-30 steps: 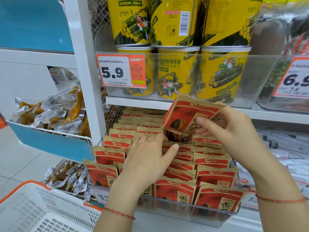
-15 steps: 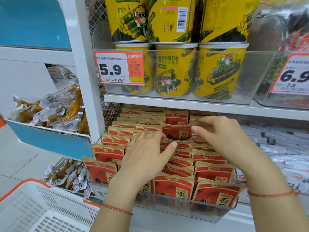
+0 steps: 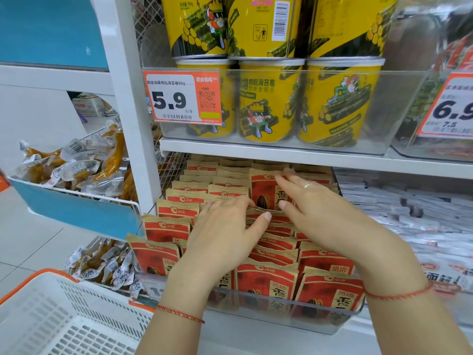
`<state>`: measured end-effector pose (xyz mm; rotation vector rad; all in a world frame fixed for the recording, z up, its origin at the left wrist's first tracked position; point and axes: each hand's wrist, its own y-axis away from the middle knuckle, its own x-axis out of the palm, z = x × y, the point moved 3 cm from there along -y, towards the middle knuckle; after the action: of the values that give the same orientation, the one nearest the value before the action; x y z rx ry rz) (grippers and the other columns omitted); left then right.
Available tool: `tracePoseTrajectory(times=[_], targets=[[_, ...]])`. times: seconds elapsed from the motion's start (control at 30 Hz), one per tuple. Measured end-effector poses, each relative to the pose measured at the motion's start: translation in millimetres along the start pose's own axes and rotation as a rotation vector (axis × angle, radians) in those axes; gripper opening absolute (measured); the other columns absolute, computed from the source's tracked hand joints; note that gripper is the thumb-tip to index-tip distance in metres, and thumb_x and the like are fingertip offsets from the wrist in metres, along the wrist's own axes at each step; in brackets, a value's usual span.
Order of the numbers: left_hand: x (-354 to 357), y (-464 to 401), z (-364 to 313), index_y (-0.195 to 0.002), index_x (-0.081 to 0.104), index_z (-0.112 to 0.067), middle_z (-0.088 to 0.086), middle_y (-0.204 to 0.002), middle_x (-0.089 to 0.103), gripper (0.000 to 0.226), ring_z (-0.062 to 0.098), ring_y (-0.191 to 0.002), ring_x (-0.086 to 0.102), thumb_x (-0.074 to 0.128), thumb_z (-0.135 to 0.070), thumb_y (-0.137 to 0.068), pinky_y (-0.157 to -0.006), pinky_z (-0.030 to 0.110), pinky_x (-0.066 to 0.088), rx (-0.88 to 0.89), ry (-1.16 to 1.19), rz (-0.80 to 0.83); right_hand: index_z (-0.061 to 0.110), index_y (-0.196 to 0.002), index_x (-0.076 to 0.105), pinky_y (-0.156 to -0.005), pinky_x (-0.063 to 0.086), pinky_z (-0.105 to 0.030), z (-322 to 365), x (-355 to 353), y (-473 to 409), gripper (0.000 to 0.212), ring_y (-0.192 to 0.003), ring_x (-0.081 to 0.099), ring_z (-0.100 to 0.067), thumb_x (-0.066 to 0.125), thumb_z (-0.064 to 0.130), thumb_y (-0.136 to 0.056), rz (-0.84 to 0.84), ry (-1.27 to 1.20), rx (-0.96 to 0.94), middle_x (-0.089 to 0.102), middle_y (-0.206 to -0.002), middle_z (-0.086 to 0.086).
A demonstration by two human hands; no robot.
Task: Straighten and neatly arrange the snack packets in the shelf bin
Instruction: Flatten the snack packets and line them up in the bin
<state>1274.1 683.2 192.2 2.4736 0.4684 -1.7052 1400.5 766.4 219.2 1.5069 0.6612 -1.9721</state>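
Snack aisle in a small grocery or convenience shop.

What gave it away was the white shelving point(image 3: 281, 156) stacked with identical goods: yellow seaweed-roll tubs point(image 3: 268, 98) sat in a clear bin with an orange price tag point(image 3: 183, 97) reading 5.9, another tag point(image 3: 450, 106) showed 6.9, and rows of red sunflower-seed packets point(image 3: 266, 280) filled the bin below. Vacuum-packed snacks point(image 3: 76, 165) hung in a blue side rack, and an orange-rimmed shopping basket point(image 3: 51, 319) was at the bottom left.
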Motion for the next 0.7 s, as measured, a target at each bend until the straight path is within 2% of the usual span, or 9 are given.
tracePoseTrajectory(times=[0.2,0.27,0.37,0.43,0.57,0.63,0.7], targets=[[-1,0,-1,-0.135,0.047,-0.031,-0.009,-0.138,0.054,0.050,0.013,-0.128,0.044,0.032,-0.060,-0.097,-0.109,0.036,0.032,-0.001,-0.004,0.009,0.029,-0.152,0.017,-0.114,0.027,-0.038,-15,0,-26,0.058,-0.145,0.022,-0.023,0.035,0.017,-0.098,-0.012,-0.049,-0.001,0.016,-0.160,0.003],[-1,1,-1,-0.137,0.046,-0.032,-0.010,-0.140,0.051,0.050,0.012,-0.130,0.042,0.032,-0.060,-0.097,-0.111,0.036,0.030,-0.001,0.003,0.018,0.031,-0.152,0.016,-0.110,0.033,-0.036,-19,-2,-32,0.063,-0.140,0.031,-0.026,0.037,0.013,-0.095,0.007,-0.068,0.006,0.029,-0.156,-0.004],[-1,-1,-2,-0.137,0.043,-0.034,-0.013,-0.151,0.038,0.048,0.011,-0.138,0.034,0.032,-0.059,-0.098,-0.116,0.037,0.025,0.004,0.000,0.038,0.031,-0.151,0.021,-0.103,0.039,-0.034,-24,-2,-38,0.064,-0.133,0.040,-0.028,0.039,0.011,-0.093,0.051,-0.061,0.011,0.041,-0.149,-0.009],[-1,-3,-3,-0.136,0.043,-0.035,-0.016,-0.158,0.025,0.045,0.012,-0.143,0.026,0.032,-0.058,-0.098,-0.119,0.038,0.019,0.013,-0.004,0.066,0.027,-0.151,0.022,-0.107,0.035,-0.033,-25,0,-38,0.062,-0.138,0.035,-0.025,0.039,0.011,-0.093,0.088,-0.045,0.016,0.033,-0.154,-0.007],[0,-6,-4,-0.132,0.045,-0.034,-0.014,-0.146,0.042,0.041,0.011,-0.134,0.034,0.034,-0.055,-0.098,-0.116,0.037,0.022,0.017,0.011,0.081,0.026,-0.149,0.030,-0.108,0.031,-0.027,-24,1,-40,0.056,-0.140,0.031,-0.022,0.040,0.014,-0.095,0.112,-0.014,0.031,0.026,-0.158,-0.002],[0,-6,-4,-0.131,0.046,-0.034,-0.015,-0.145,0.041,0.041,0.009,-0.133,0.034,0.035,-0.055,-0.098,-0.117,0.036,0.021,0.021,0.010,0.075,0.026,-0.145,0.039,-0.105,0.033,-0.027,-24,1,-40,0.050,-0.138,0.034,-0.022,0.042,0.020,-0.096,0.118,0.003,0.038,0.029,-0.156,-0.001],[-1,-5,-3,-0.132,0.046,-0.034,-0.015,-0.146,0.038,0.042,0.009,-0.135,0.032,0.034,-0.055,-0.098,-0.117,0.035,0.019,0.016,0.016,0.076,0.029,-0.138,0.048,-0.100,0.037,-0.028,-23,0,-37,0.042,-0.132,0.041,-0.020,0.049,0.032,-0.096,0.113,0.009,0.041,0.040,-0.150,-0.001]])
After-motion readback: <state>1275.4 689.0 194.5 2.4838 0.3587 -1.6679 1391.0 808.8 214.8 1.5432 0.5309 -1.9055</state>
